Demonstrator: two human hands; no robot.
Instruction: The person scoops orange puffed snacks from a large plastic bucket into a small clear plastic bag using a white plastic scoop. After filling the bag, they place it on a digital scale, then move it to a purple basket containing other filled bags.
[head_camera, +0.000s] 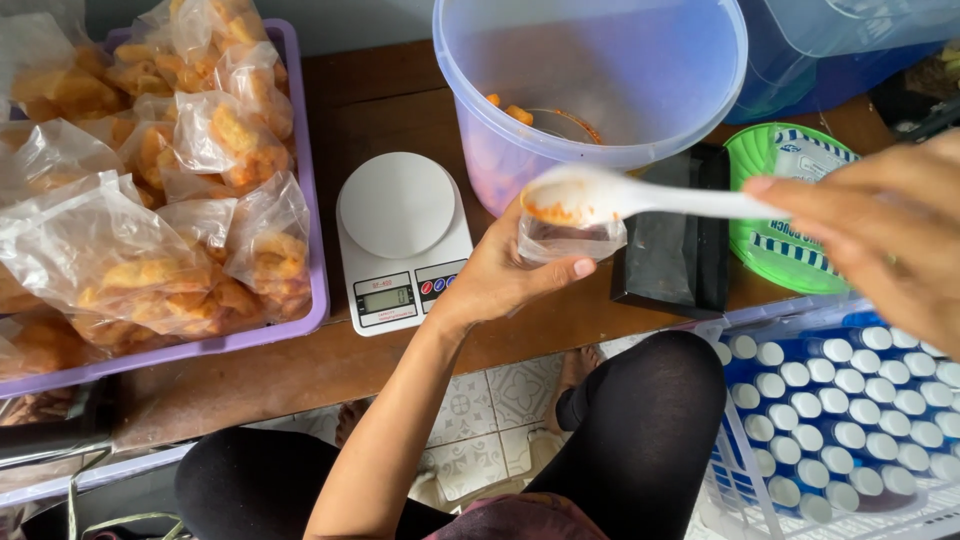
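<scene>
**Crumbs at the bag's mouth**

The left hand (500, 275) has its fingers closed around a small clear plastic bag (570, 238), held up over the brown wooden table (300, 370) just in front of the big translucent plastic tub (590, 80). The right hand (880, 230) pinches the handle of a white plastic spoon (620, 197), whose bowl, smeared with orange crumbs, sits right at the bag's opening.

The risk, as I judge it, is spillage: the bag's mouth looks narrow and limp, and if it sags or the spoon tilts early, crumbs would drop onto the table or the black rectangular box (672, 240) beside it. How far the bag is open is hard to tell. The white digital kitchen scale (400, 235) stands bare near the purple tray (310, 200) of filled snack bags (180, 200).
</scene>
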